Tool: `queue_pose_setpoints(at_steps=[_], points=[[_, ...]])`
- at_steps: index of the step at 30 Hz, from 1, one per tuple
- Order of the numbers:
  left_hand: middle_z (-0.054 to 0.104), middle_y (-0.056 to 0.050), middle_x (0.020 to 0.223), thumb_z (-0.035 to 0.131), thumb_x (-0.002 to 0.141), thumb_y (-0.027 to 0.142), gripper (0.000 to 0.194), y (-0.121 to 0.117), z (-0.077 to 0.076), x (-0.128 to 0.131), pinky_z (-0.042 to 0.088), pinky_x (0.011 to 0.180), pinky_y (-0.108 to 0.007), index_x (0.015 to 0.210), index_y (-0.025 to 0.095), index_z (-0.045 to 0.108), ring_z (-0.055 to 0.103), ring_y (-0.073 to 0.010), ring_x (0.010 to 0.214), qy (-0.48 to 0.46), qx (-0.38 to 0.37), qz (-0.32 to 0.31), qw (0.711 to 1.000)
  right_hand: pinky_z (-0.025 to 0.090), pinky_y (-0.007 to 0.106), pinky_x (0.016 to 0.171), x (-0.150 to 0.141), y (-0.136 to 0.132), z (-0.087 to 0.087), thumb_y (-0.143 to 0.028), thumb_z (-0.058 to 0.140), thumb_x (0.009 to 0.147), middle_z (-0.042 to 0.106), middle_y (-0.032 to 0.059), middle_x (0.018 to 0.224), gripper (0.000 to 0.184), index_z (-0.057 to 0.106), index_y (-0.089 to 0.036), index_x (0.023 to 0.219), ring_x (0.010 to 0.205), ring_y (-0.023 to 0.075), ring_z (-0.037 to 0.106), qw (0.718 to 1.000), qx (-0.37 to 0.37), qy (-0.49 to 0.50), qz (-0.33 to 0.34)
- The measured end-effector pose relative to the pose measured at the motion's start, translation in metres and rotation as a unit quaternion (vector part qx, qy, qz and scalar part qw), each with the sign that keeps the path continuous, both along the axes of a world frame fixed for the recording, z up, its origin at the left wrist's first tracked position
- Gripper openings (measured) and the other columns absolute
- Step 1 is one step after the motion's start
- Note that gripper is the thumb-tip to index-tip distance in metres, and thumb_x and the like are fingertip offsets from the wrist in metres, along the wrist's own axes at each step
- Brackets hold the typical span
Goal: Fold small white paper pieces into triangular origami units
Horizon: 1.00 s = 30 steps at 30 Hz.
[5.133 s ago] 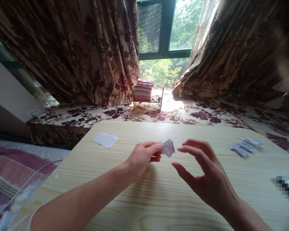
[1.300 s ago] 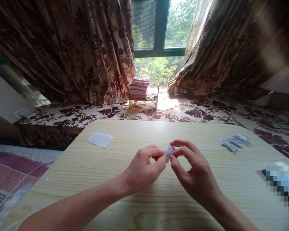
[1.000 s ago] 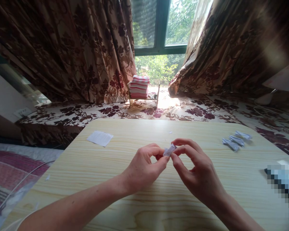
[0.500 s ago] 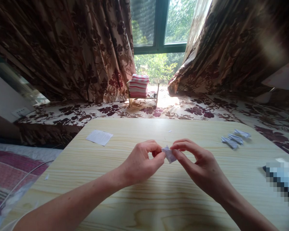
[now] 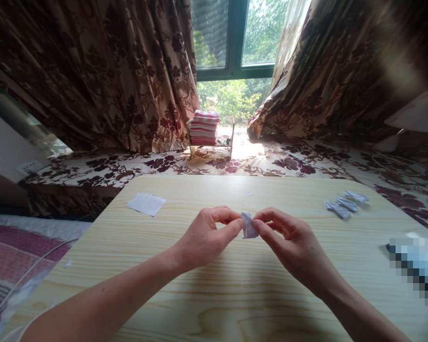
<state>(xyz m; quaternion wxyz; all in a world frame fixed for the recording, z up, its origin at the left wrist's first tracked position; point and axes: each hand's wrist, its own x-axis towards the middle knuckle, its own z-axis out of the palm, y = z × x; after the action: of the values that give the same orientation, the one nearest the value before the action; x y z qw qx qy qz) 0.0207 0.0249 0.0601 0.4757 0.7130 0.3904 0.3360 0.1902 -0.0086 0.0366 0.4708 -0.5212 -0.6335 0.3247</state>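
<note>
Table (image 5: 157, 304) (wood-grained) with sheet (image 5: 146, 204), folded papers (image 5: 347, 204)

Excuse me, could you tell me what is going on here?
A person has a small folded paper pinched between the left hand and the right hand, held above a pale table. Three other folded papers lie close together toward the table's far right corner, and a flat sheet of paper lies toward the far left.

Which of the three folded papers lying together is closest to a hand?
The leftmost folded paper, lowest in the picture, is closest to the right hand; the middle one and the rightmost one lie farther away.
</note>
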Motion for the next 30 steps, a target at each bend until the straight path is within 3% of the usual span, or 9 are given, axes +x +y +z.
queue_pose_setpoints(at_steps=[9, 15, 22, 30], points=[[0.069, -0.007, 0.08, 0.059, 0.081, 0.028, 0.022, 0.002, -0.003, -0.001, 0.044, 0.075, -0.029, 0.08, 0.011, 0.072, 0.06, -0.0181, 0.08, -0.04, -0.054, -0.009, 0.998, 0.048, 0.031, 0.068, 0.001, 0.0, 0.0, -0.034, 0.06, 0.083, 0.065, 0.0019, 0.074, 0.018, 0.063, -0.019, 0.075, 0.071, 0.0171, 0.061, 1.0, 0.003, 0.012, -0.005], [0.057, 0.0, 0.061, 0.058, 0.08, 0.028, 0.026, 0.004, -0.004, 0.001, 0.038, 0.067, -0.025, 0.06, 0.013, 0.061, 0.049, -0.0117, 0.066, -0.074, -0.127, 0.001, 0.989, 0.049, 0.027, 0.066, 0.001, 0.0, -0.001, -0.037, 0.061, 0.083, 0.066, 0.0018, 0.075, 0.02, 0.066, -0.018, 0.079, 0.07, 0.0156, 0.062, 0.997, -0.016, 0.057, -0.048], [0.068, -0.003, 0.073, 0.066, 0.075, 0.026, 0.014, 0.003, -0.009, 0.002, 0.043, 0.074, -0.027, 0.076, 0.012, 0.071, 0.058, -0.0138, 0.073, -0.119, -0.178, -0.017, 0.977, 0.052, 0.027, 0.062, -0.001, 0.001, -0.003, -0.04, 0.064, 0.08, 0.066, 0.0036, 0.074, 0.023, 0.069, -0.017, 0.079, 0.068, 0.0156, 0.061, 0.994, -0.036, 0.092, -0.044], [0.074, -0.008, 0.087, 0.069, 0.075, 0.03, 0.022, 0.003, -0.012, 0.003, 0.048, 0.087, -0.035, 0.088, 0.012, 0.074, 0.066, -0.0217, 0.089, -0.134, -0.17, -0.019, 0.976, 0.052, 0.027, 0.06, -0.003, 0.001, -0.005, -0.04, 0.065, 0.079, 0.065, 0.0024, 0.071, 0.023, 0.069, -0.018, 0.077, 0.062, 0.0144, 0.058, 0.992, -0.04, 0.109, -0.048]])
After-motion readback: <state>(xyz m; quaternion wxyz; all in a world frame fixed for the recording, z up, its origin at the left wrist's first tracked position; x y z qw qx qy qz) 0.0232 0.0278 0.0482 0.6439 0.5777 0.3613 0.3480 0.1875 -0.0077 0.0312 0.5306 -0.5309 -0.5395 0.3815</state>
